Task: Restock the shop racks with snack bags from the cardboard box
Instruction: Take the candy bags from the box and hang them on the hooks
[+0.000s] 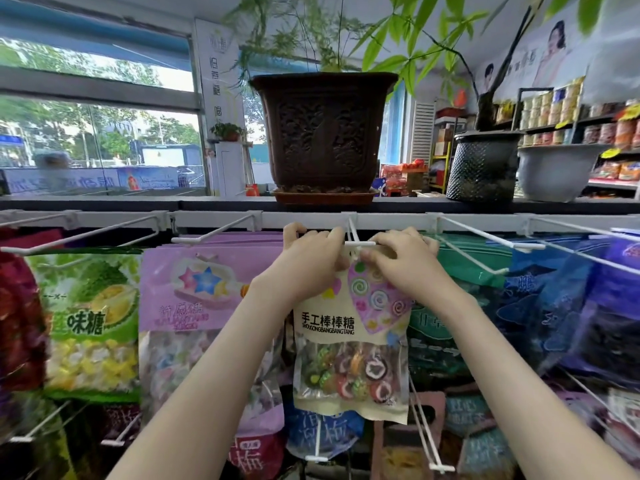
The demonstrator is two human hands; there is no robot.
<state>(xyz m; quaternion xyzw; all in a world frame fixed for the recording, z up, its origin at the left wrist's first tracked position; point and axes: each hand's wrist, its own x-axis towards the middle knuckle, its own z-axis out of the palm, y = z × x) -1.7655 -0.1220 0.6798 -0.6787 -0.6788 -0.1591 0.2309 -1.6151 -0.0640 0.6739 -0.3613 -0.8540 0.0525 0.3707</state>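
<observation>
A cream lollipop bag with swirl candies and black lettering hangs in the middle of the view. My left hand pinches its top left corner and my right hand pinches its top right corner. Both hands hold the bag's header right at the white tip of a wire hook on the top rail. Whether the hook passes through the bag's hole is hidden by my fingers. The cardboard box is out of view.
Other snack bags hang on neighbouring hooks: a green durian candy bag, a pink star bag, teal and blue bags to the right. A brown plant pot and two more pots sit on the shelf above. Lower hooks jut forward.
</observation>
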